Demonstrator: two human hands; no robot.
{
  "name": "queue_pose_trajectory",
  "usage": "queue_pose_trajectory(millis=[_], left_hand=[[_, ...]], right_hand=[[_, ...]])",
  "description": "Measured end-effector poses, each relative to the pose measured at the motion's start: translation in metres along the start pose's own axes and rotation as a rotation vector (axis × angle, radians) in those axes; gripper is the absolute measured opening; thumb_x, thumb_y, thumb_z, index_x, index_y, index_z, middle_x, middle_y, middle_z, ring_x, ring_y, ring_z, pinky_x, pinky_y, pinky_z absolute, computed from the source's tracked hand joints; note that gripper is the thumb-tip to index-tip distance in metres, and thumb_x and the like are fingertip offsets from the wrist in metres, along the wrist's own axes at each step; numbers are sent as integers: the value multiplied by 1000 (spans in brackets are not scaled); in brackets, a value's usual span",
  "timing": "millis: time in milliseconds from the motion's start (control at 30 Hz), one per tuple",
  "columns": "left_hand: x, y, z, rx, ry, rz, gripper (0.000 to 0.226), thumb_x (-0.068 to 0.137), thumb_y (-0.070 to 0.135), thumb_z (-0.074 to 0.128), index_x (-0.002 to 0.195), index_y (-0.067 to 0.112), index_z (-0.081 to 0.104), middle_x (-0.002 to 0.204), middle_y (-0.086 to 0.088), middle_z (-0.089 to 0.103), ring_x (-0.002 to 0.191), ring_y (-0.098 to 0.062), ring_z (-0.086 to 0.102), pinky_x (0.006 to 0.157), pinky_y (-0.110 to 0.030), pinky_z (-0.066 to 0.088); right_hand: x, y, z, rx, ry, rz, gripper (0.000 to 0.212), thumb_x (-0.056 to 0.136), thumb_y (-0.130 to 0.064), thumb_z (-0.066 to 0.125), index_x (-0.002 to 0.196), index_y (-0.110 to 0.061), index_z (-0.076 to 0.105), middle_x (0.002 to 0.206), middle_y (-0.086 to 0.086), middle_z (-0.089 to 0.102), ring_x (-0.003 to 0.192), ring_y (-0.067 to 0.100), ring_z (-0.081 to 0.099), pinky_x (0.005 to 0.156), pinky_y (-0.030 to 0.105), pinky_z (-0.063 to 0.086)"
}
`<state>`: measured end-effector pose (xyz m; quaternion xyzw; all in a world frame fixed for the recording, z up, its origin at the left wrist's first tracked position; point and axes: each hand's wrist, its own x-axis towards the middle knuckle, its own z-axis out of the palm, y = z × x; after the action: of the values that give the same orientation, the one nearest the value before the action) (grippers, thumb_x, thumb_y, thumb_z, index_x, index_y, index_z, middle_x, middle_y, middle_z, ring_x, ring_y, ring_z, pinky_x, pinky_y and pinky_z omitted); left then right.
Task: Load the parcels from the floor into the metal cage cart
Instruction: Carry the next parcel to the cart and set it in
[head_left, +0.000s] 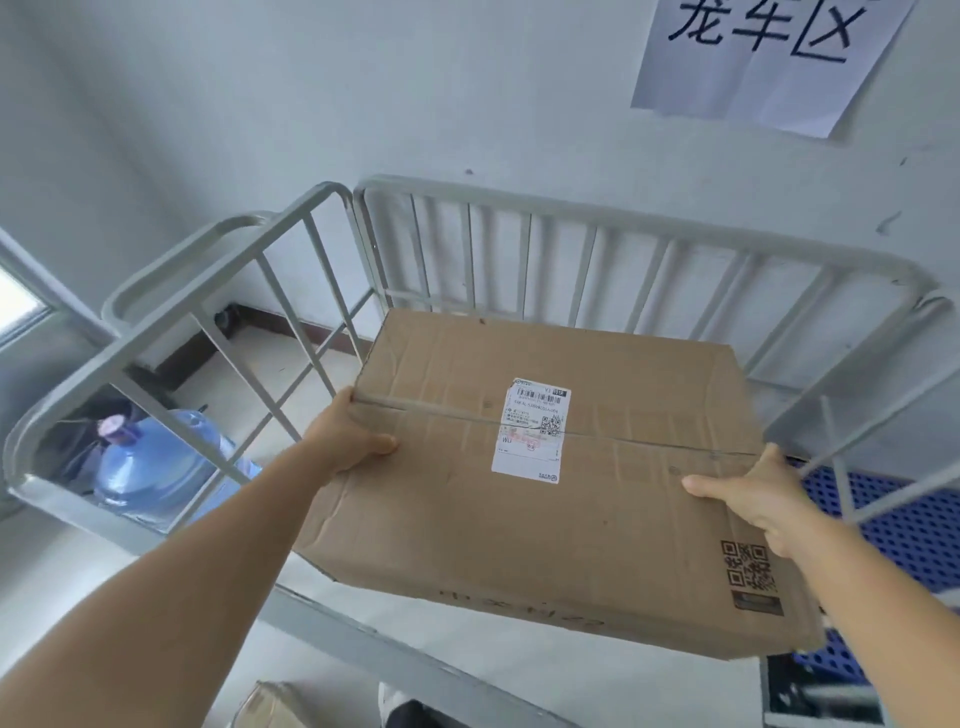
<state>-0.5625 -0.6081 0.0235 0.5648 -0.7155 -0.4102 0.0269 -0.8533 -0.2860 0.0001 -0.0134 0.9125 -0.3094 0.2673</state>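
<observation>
**Box held over the cart, ready to lower**

Between the two hands, a cardboard box (545, 478) hangs above the open top of the cage cart (597, 223), its far edge close to the cart's back rail. The left hand (353, 441) clamps the box's left edge, thumb on top and fingers hidden underneath. The right hand (753, 493) does the same on the right edge, thumb laid across the lid. Each grip is closed firmly on the box, which tilts a little toward the person.

Judged from this, the step in hand is placing: the box is lifted and over the cart but not yet set down. The next move calls for lowering it level between the side rails, then sliding the fingers out from beneath.

Below the grip, the cart's inside is mostly hidden by the box; whether anything lies in it cannot be told. Another parcel (270, 706) waits on the floor, below the left forearm.
</observation>
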Motion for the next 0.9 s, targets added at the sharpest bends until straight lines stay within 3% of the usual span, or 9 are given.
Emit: queue_pose_trajectory(millis=[200, 467, 567, 667, 767, 900], left_hand=[[74, -44, -16, 65, -69, -35, 100, 74, 18, 82, 152, 18, 20, 146, -12, 40, 128, -33, 43, 102, -39, 40], [143, -98, -40, 192, -207, -96, 106, 71, 27, 84, 152, 19, 17, 139, -13, 47, 124, -33, 47, 101, -42, 44], [165, -124, -41, 185, -249, -126, 114, 57, 33, 85, 151, 21, 21, 131, -9, 53, 117, -30, 54, 98, -43, 47], [190, -151, -39, 186, -263, -163, 106, 51, 32, 83, 144, 20, 33, 116, -5, 61, 103, -26, 60, 92, -44, 52], [199, -162, -32, 213, -267, -205, 91, 64, 23, 83, 140, 16, 34, 110, -1, 57, 96, -21, 56, 85, -34, 48], [227, -187, -20, 222, -257, -249, 88, 75, 16, 80, 146, 13, 27, 117, -5, 52, 97, -21, 49, 83, -31, 41]], right_hand=[[-1, -17, 71, 44, -67, 105, 119, 73, -24, 86, 157, -17, 1, 162, 8, 13, 146, 30, 20, 113, 47, 26], [-3, -16, 167, 14, -133, 274, 124, 72, -28, 87, 156, -21, -4, 163, 7, 12, 146, 33, 22, 115, 50, 27], [0, -13, 198, -31, -163, 319, 127, 70, -31, 88, 156, -21, -4, 162, 8, 11, 146, 34, 22, 115, 52, 27], [9, -11, 228, -59, -180, 344, 126, 68, -31, 89, 157, -21, 0, 161, 10, 16, 143, 36, 27, 113, 52, 30], [23, -8, 257, -75, -209, 356, 124, 67, -32, 89, 157, -20, 3, 159, 11, 18, 142, 37, 29, 113, 51, 31], [46, -4, 295, -93, -232, 363, 123, 68, -33, 89, 156, -18, 4, 157, 13, 23, 139, 38, 32, 111, 50, 34]])
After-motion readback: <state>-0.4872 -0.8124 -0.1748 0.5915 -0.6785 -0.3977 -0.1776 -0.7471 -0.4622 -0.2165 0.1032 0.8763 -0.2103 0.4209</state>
